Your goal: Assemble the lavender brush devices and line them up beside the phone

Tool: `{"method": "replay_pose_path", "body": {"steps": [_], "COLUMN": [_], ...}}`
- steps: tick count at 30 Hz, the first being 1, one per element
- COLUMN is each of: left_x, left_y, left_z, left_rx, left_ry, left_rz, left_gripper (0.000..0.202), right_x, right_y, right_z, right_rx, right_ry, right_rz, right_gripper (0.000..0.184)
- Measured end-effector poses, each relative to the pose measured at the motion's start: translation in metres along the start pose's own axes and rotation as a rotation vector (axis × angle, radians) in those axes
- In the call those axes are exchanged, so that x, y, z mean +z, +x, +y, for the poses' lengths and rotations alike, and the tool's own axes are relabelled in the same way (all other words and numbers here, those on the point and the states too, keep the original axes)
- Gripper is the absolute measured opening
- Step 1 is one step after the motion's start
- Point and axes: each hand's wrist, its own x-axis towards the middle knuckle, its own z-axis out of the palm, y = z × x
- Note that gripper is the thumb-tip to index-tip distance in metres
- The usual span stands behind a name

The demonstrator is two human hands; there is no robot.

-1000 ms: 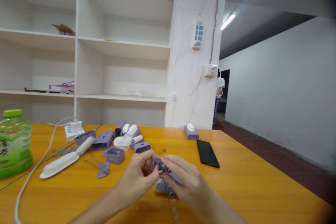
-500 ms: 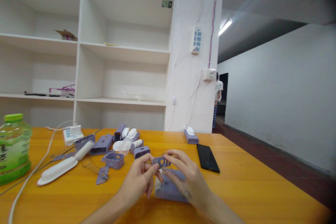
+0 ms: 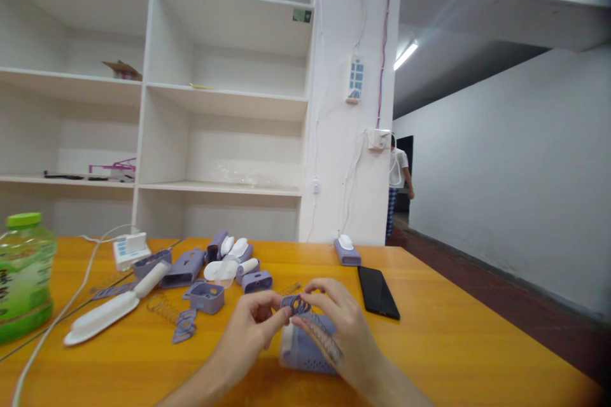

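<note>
Both of my hands meet low in the middle of the orange table (image 3: 453, 343). My left hand (image 3: 248, 331) and my right hand (image 3: 341, 327) each pinch one side of a small purple plastic ring piece (image 3: 294, 303), held just above the table. A thin wire spring (image 3: 324, 340) hangs from that piece along my right palm. Under my hands lies a purple perforated housing (image 3: 300, 353).
Loose purple and white plastic parts (image 3: 205, 267) and a white handle piece (image 3: 107, 311) lie to the left. A green bottle (image 3: 21, 273) stands at the far left, a black phone (image 3: 377, 283) to the right. White shelving stands behind; a person (image 3: 398, 181) is in the far doorway.
My hands lifted the small purple piece off the perforated housing and shifted a little away from me; the housing now lies uncovered beneath them. The view has tilted slightly.
</note>
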Motion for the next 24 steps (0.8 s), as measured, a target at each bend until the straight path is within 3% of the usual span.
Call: {"method": "replay_pose_path", "body": {"steps": [5,9,14,24], "left_x": [0.000,-0.001,-0.006,-0.002], "left_y": [0.005,0.007,0.007,0.010], "left_z": [-0.005,-0.004,-0.003,-0.010], "left_rx": [-0.083,-0.160,-0.252,-0.310], "left_ry": [-0.173,-0.323,-0.368,-0.475], "left_rz": [-0.010,-0.009,0.039,-0.061], "left_gripper": [0.047,0.046,0.039,0.035], "right_x": [0.003,0.000,-0.007,0.003], "right_y": [-0.002,-0.003,0.001,-0.003], "right_z": [0.005,0.006,-0.001,0.001], "right_rx": [-0.004,-0.086,-0.137,0.081], "right_ry": [-0.028,-0.032,-0.021,-0.038], "right_rz": [-0.014,-0.027,-0.002,0.031], "right_gripper": [0.027,0.036,0.042,0.052]}}
